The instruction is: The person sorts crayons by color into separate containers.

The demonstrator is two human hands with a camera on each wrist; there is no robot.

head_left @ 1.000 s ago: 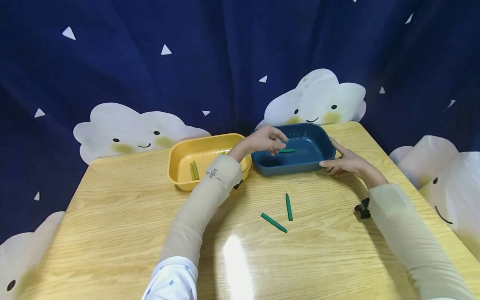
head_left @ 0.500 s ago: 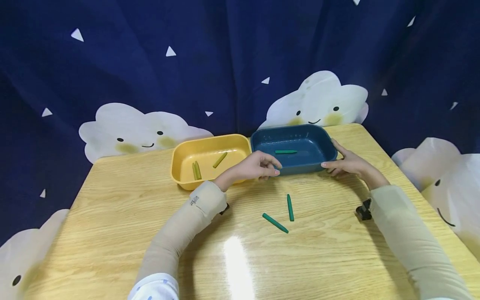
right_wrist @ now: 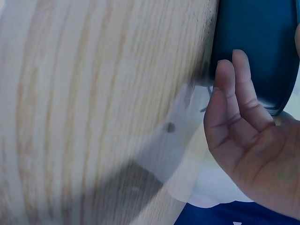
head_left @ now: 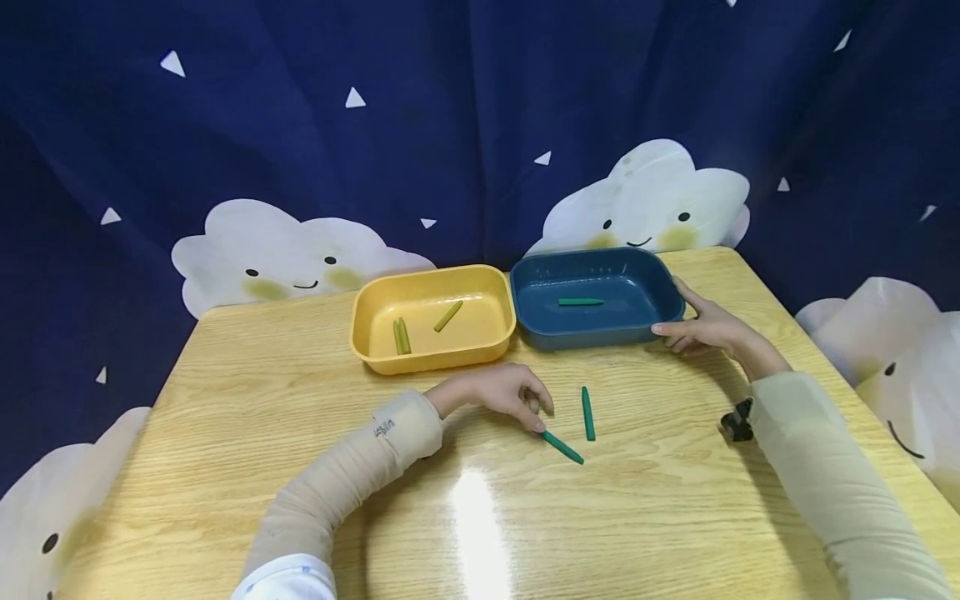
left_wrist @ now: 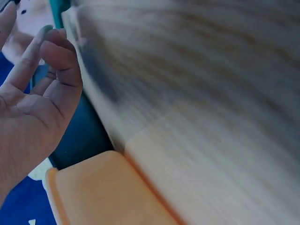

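Observation:
In the head view my left hand (head_left: pixel 510 393) is low over the table, its thumb tip covering the upper end of a slanting green crayon (head_left: pixel 564 448). The fingers are loosely bent. A second green crayon (head_left: pixel 588 414) lies just to the right. Part of a green crayon (left_wrist: pixel 57 13) shows beyond the fingers in the left wrist view. My right hand (head_left: pixel 712 327) holds the right end of a blue plastic tub (head_left: pixel 600 340), thumb behind and fingers along the front corner. A green crayon (head_left: pixel 580 302) lies in that tub.
Left of the blue tub stands a yellow plastic tub (head_left: pixel 435 362), close against it. Several yellow-green crayons (head_left: pixel 448 316) lie inside. Both tubs are near the back edge of the wooden table (head_left: pixel 262 400). A dark blue curtain (head_left: pixel 420 108) with clouds hangs behind.
My left hand has moved from above the blue tub back toward me, down to the slanting crayon. The right hand has stayed on the blue tub.

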